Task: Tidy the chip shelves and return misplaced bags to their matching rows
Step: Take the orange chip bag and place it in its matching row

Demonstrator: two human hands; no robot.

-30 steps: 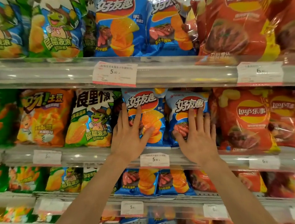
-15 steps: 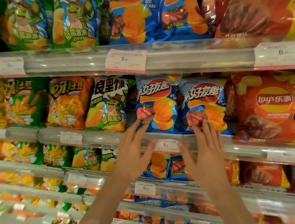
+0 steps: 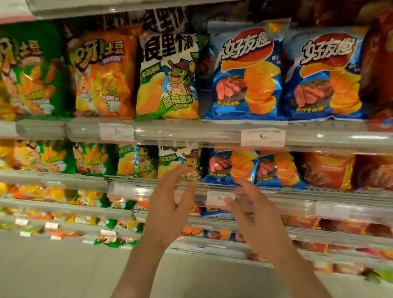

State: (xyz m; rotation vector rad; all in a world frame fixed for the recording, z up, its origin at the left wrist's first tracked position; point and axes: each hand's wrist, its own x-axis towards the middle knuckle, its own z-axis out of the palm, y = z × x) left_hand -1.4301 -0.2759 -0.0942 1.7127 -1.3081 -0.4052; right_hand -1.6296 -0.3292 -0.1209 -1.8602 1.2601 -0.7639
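Both hands are raised in front of the chip shelves and hold nothing. The left hand (image 3: 166,212) has its fingers straight and spread, with the tips blurred. The right hand (image 3: 254,211) is also relaxed and open. At 12 o'clock from the hands stand two blue steak-flavour chip bags (image 3: 246,74) side by side on the shelf rail (image 3: 189,131). A white and green turtle chip bag (image 3: 166,78) stands just beside them at 9 o'clock.

White price tags (image 3: 263,138) are hanging along the clear rail fronts, and a pale grey floor (image 3: 43,278) is showing below.
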